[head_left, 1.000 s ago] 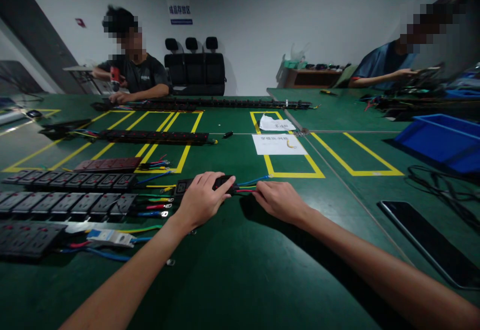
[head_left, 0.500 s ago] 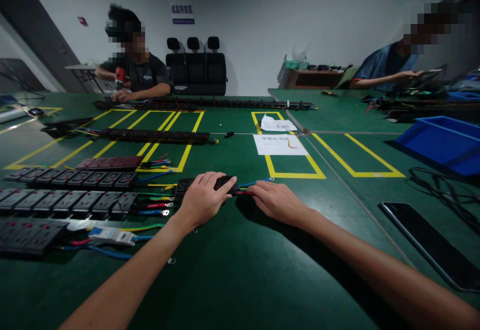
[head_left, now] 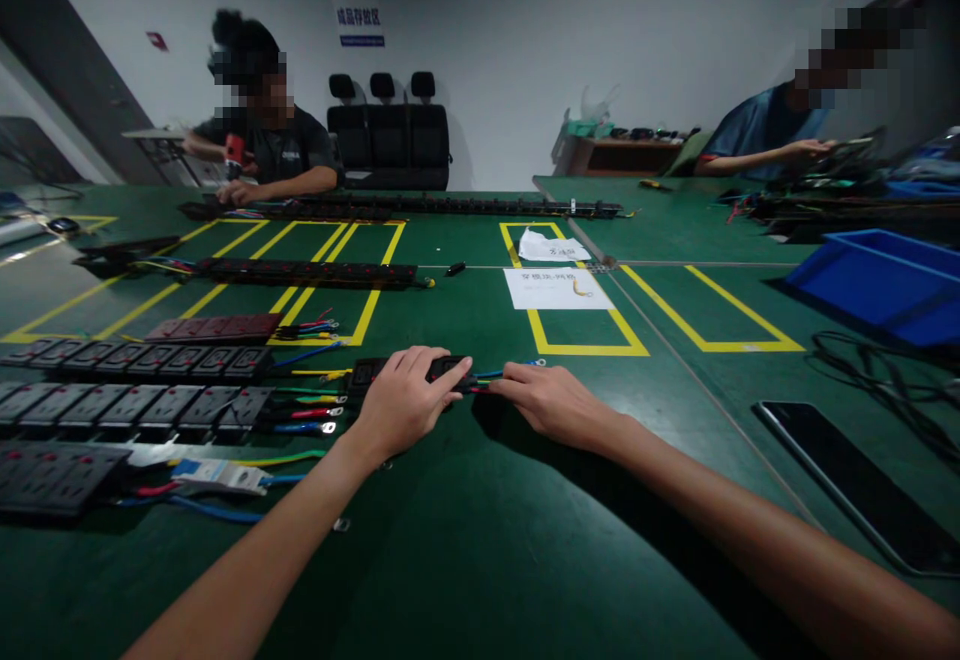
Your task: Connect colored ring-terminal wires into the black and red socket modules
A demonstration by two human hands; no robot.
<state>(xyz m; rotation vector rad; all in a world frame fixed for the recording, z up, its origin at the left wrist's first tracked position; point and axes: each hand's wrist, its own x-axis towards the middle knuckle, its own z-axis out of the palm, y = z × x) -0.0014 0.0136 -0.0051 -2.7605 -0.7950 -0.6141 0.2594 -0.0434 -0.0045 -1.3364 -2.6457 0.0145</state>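
Right hand (head_left: pixel 551 403) moved closer to left hand (head_left: pixel 409 395), its fingers pinched closed on coloured wires (head_left: pixel 486 376), left hand half curled, gripping the black socket strip (head_left: pixel 364 374) under its palm, phone (head_left: pixel 844 480) lying to the right of both hands

Observed on desk (head_left: pixel 525 560): phone (head_left: pixel 847 485), flat; black cable (head_left: pixel 904 398), looped, between it and blue bin (head_left: pixel 885 285); two papers (head_left: pixel 547 292) over yellow tape (head_left: pixel 592 349). Black seats (head_left: pixel 388 145) by wall (head_left: pixel 510 60).
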